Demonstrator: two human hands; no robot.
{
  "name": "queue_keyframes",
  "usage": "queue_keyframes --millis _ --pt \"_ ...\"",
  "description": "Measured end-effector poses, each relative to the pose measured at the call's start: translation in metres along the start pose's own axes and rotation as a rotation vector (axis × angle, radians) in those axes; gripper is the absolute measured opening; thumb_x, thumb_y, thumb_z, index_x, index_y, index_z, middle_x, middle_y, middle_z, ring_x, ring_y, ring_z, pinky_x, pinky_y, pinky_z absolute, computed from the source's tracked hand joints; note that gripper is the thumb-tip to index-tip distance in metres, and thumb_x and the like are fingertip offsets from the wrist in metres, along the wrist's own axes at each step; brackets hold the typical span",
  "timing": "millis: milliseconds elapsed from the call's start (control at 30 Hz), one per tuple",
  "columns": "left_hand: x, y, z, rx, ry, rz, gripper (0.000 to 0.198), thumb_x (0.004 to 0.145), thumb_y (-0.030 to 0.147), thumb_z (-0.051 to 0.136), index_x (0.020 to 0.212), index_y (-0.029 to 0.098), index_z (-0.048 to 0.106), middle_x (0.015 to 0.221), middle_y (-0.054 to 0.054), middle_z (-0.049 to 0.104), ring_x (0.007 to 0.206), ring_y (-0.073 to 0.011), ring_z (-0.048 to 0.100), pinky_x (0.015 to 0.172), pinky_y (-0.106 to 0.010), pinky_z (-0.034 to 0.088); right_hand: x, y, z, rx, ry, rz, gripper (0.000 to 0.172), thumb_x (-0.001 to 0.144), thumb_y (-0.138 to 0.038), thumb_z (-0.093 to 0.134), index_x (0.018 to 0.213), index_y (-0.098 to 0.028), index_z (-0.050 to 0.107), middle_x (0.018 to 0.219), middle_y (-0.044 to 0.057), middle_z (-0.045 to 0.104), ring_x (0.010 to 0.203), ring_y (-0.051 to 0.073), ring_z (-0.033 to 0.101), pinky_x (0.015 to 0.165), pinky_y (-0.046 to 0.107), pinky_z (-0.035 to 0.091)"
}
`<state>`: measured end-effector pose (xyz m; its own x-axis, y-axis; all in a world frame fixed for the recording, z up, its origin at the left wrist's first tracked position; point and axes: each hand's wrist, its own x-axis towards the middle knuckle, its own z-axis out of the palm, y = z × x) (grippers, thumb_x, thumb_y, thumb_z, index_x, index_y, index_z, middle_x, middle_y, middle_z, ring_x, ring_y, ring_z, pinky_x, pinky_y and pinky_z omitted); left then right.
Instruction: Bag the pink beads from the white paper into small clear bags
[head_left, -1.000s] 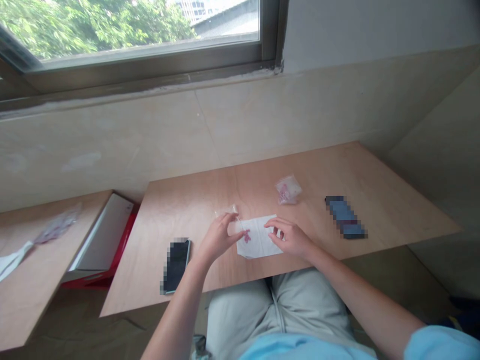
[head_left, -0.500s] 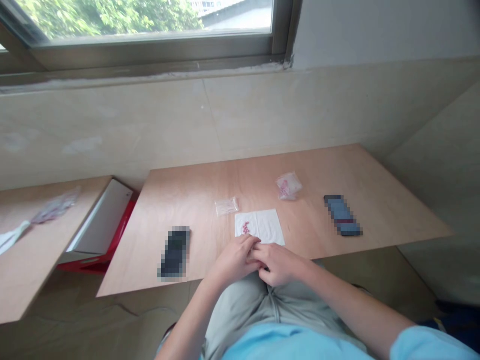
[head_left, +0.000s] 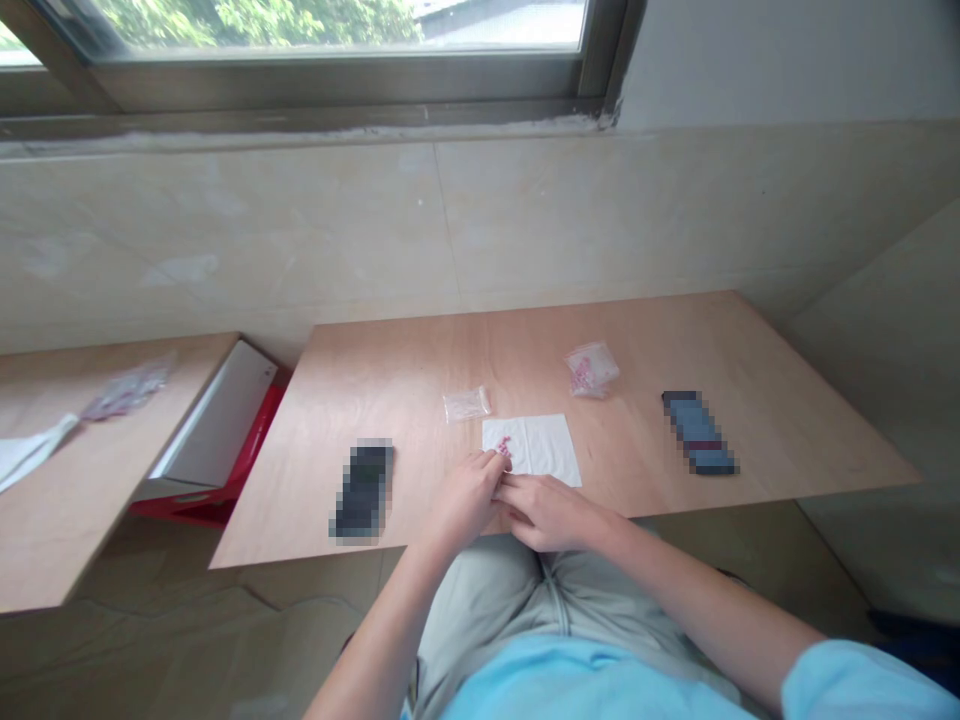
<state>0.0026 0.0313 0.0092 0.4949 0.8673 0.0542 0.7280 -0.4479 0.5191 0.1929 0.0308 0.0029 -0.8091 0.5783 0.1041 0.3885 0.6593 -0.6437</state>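
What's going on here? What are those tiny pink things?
A person sits at a light wooden table with both hands together at its near edge. The left hand has its fingertips right beside some tiny pink pieces lying on a white paper square. The right hand touches the left one. Whether either grip holds a piece is too small to tell. Farther back lie a small clear plastic bag and a crumpled clear bag with pink bits.

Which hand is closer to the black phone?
Left. The left hand is just to the right of the black phone; the right hand is farther right, beyond the left hand.
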Motion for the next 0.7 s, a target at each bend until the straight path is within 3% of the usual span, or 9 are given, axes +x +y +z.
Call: queue_keyframes --millis 133,267,433,600,700 --pt "0.002 -0.028 -0.004 -0.013 0.115 -0.131 0.023 0.079 0.007 0.055 0.098 0.019 0.059 0.091 -0.007 0.065 0.082 -0.0218 0.061 0.073 -0.031 0.044 0.014 0.016 -0.004 0.067 0.148 -0.084 0.053 0.088 -0.008 0.051 0.138 -0.023 0.055 0.136 0.008 0.063 0.123 0.022 0.060 0.106 0.036 0.046" --pt "0.006 -0.048 -0.001 -0.031 0.210 -0.279 0.016 0.084 0.015 0.056 0.098 0.020 0.061 0.087 -0.005 0.066 0.078 -0.0212 0.062 0.070 -0.030 0.043 0.034 0.054 -0.007 0.051 0.332 0.122 0.036 0.091 -0.010 0.053 0.123 -0.022 0.065 0.118 0.007 0.071 0.103 0.019 0.067 0.092 0.031 0.050" --pt "0.011 -0.053 0.005 -0.084 0.222 -0.331 0.012 0.086 0.019 0.056 0.097 0.020 0.061 0.084 -0.004 0.065 0.078 -0.0207 0.062 0.070 -0.030 0.043 0.046 0.090 -0.006 -0.026 0.257 0.277 0.020 0.090 -0.015 0.063 0.109 -0.018 0.069 0.109 0.008 0.069 0.096 0.019 0.066 0.086 0.028 0.048" --pt "0.014 -0.048 0.007 -0.127 0.223 -0.321 0.012 0.085 0.020 0.057 0.097 0.020 0.061 0.088 -0.005 0.066 0.079 -0.0204 0.063 0.070 -0.030 0.043 0.046 0.099 0.000 -0.036 0.260 0.284 0.008 0.090 -0.017 0.064 0.095 -0.017 0.070 0.099 0.006 0.067 0.089 0.017 0.064 0.081 0.026 0.046" --pt "0.014 -0.045 0.007 -0.155 0.226 -0.327 0.013 0.085 0.019 0.057 0.098 0.020 0.062 0.090 -0.004 0.067 0.082 -0.0201 0.063 0.071 -0.030 0.044 0.049 0.099 -0.001 0.021 0.334 0.295 0.006 0.088 -0.015 0.064 0.089 -0.017 0.069 0.093 0.005 0.069 0.086 0.017 0.064 0.079 0.026 0.045"
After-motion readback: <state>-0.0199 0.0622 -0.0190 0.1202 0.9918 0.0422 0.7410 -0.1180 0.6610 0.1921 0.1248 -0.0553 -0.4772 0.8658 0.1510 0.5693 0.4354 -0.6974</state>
